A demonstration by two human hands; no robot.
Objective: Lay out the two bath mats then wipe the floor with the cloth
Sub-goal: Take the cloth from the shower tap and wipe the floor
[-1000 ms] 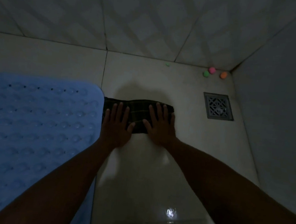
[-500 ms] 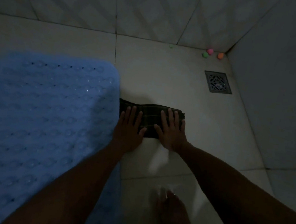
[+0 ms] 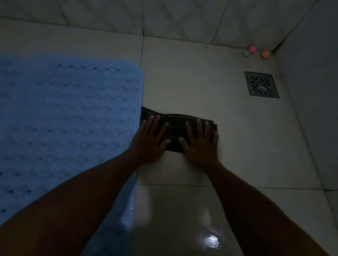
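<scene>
Pressing dark cloth (image 3: pixel 177 128), hands (image 3: pixel 148 140) hiding its near edge.

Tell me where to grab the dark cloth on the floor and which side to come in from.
Judging by its pose, take the dark cloth by its far long edge, coming down from above. It lies folded flat on the tiles, with both hands, left hand and right hand, pressed on its near half. The blue mat blocks its left end.

Floor drain (image 3: pixel 261 84) — coloured balls (image 3: pixel 252 50) in corner.

Mat (image 3: pixel 51 116), cloth (image 3: pixel 176 128) on floor (image 3: pixel 199 85)
</scene>
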